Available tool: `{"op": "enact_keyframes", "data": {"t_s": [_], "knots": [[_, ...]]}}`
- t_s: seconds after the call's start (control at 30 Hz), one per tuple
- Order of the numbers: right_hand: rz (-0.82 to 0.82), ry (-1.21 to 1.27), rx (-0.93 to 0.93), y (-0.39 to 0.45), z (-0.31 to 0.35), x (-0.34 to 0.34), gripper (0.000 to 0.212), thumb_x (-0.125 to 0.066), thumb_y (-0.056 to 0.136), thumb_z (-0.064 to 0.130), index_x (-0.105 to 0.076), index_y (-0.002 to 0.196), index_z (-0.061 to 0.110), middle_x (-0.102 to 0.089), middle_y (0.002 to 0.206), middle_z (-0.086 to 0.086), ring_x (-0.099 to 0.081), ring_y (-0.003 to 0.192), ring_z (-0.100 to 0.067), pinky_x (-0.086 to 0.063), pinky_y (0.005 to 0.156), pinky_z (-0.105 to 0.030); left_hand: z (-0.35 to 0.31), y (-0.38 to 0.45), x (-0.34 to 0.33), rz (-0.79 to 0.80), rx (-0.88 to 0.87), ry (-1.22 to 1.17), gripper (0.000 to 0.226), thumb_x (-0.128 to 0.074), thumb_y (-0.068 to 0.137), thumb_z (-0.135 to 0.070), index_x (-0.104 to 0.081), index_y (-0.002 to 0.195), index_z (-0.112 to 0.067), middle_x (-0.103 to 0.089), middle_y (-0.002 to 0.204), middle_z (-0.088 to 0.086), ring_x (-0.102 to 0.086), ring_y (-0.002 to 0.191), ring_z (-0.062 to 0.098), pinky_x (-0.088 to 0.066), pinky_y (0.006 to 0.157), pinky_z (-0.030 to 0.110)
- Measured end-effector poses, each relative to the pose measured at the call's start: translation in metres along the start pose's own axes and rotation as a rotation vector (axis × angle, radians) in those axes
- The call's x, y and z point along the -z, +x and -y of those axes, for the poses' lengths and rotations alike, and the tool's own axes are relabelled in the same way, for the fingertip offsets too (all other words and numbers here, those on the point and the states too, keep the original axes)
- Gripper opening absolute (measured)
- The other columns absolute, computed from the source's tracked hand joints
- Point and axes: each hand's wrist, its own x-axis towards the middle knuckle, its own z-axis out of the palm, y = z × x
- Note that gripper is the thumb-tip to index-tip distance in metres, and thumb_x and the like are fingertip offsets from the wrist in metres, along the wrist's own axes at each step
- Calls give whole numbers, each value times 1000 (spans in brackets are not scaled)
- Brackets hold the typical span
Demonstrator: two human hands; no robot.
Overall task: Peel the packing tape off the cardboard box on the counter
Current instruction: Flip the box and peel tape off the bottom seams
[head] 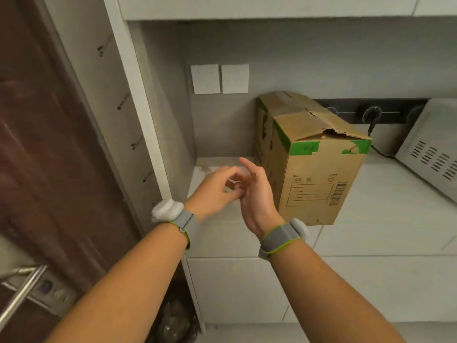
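Observation:
A tall cardboard box [314,169] stands on the pale counter [385,219]. It has green tape [305,147] on its upper front edge and a torn top flap. Both my hands are raised just left of the box and do not touch it. My left hand [217,188] has its fingers curled and pinches a small pale, see-through scrap [231,187] that looks like tape. My right hand [257,196] stands palm-left with its fingers loosely straight. Its thumb side meets the left fingertips at the scrap.
A white appliance with vent slots [430,149] sits at the right, its cord plugged into a dark socket strip [371,112] behind the box. Two wall switches [220,79] are above. A brown door [37,144] with a metal handle [22,288] is at the left.

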Motion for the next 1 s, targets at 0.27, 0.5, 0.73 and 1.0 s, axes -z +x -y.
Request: {"op": "enact_keyframes", "data": {"t_s": [0.27, 0.5, 0.73, 1.0], "knots": [[32, 45, -211, 17, -22, 15, 35, -37, 105, 24, -53, 134, 12, -69, 119, -23, -70, 97, -34, -55, 90, -40, 37, -7, -8, -362, 71, 203, 8, -65, 92, -12, -67, 92, -20, -59, 96, -11, -62, 87, 15, -53, 79, 36], [-265, -239, -185, 44, -46, 36, 26, -47, 95, 11, -72, 93, 19, -55, 86, 0, -50, 64, -14, -39, 56, -25, 45, 14, 5, -484, 369, 72, 15, -58, 95, -14, -63, 109, -16, -70, 85, 8, -68, 76, 33, -54, 78, 44], [-297, -423, -208, 66, -60, 55, 21, -57, 89, 9, -69, 75, 19, -52, 71, 8, -44, 66, -12, -35, 63, -27, 64, 53, 6, -442, 394, 355, 14, -64, 96, -26, -73, 104, -18, -74, 91, 8, -65, 88, 32, -48, 74, 38], [-156, -568, -250, 82, -58, 44, 12, -58, 92, 12, -70, 89, 13, -64, 86, 0, -54, 78, -15, -43, 64, -26, 84, 77, 7, -407, 474, 475, 9, -62, 91, -16, -70, 89, -17, -74, 89, 7, -66, 89, 33, -50, 72, 38]]}}
